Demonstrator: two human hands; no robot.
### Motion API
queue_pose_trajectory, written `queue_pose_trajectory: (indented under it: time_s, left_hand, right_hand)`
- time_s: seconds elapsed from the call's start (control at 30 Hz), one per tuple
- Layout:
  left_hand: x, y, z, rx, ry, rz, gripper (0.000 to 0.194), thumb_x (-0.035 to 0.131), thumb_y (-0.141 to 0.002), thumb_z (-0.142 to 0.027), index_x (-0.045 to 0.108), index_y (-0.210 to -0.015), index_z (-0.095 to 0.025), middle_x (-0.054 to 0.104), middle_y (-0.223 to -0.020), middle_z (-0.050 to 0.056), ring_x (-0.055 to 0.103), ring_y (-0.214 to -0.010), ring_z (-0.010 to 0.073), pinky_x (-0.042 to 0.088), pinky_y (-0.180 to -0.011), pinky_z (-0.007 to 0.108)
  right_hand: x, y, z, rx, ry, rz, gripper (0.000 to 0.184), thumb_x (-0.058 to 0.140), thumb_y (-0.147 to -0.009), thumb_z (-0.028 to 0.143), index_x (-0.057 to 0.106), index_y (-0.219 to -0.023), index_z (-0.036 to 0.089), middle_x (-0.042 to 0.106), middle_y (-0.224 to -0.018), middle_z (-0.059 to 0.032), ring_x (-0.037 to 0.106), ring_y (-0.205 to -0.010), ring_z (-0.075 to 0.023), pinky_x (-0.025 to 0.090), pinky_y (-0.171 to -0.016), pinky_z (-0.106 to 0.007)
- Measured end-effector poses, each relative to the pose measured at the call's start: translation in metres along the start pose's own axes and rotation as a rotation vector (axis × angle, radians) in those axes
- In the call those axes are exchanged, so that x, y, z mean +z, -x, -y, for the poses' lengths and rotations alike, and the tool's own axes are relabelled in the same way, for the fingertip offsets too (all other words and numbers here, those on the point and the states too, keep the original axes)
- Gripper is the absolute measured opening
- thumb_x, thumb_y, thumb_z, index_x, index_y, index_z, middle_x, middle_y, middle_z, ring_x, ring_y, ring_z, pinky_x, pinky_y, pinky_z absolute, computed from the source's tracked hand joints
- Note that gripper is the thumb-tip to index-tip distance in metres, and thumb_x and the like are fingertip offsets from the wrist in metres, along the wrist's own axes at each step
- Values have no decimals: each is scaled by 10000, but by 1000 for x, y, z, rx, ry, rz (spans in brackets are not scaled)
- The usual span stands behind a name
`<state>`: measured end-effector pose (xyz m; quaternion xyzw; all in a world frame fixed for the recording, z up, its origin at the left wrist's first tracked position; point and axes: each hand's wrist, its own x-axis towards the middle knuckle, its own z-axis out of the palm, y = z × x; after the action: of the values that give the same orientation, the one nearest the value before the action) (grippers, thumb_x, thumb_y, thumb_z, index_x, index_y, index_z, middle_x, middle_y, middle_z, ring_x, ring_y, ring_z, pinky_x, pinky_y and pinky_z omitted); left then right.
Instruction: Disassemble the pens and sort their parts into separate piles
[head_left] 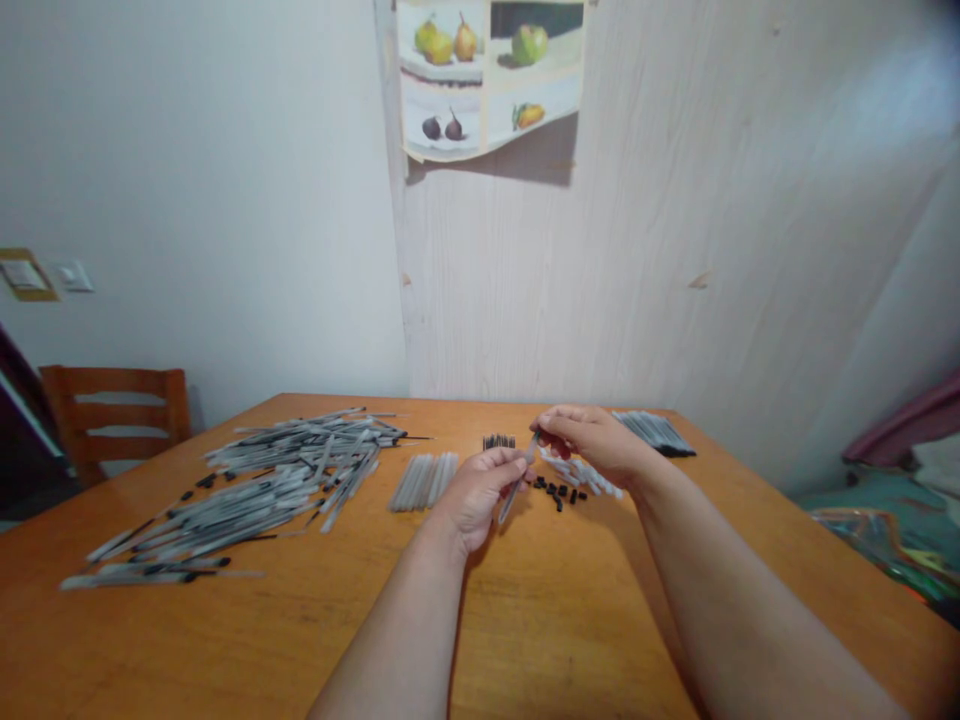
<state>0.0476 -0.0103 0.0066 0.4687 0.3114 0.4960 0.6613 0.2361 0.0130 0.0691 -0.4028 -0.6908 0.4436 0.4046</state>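
A slim translucent pen barrel (511, 500) slants upward between my hands above the table. My left hand (480, 492) is closed around its middle, thumb and fingers pinching it. At the upper end my right hand (581, 437) is closed too, its fingertips pinched on the top of the barrel, where a small dark piece shows. Below my right hand lie several small black plugs (561, 492) and a heap of whitish translucent pieces (589, 475). Behind my left hand stands a group of thin black pieces (498, 441). A row of translucent tubes (421, 483) lies left of my left hand.
A large loose pile of grey tubes and black parts (285, 480) covers the left side of the wooden table (540, 640). A neat row of black-ended tubes (656, 433) lies at the back right. A wooden chair (120, 415) stands at the left, a wall behind the table.
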Motion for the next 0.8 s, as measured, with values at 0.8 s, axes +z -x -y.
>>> queue_pose_trajectory:
  time_s: [0.8]
  left_hand:
    - [8, 6, -4, -4, -45, -20, 270, 815, -655, -274, 688, -846, -131, 677, -786, 43, 580, -730, 115, 391, -739, 239]
  right_hand:
    - [9, 0, 1, 51, 334, -43, 392, 544, -821, 516, 379, -622, 221, 318, -543, 70, 289, -490, -86, 196, -476, -241]
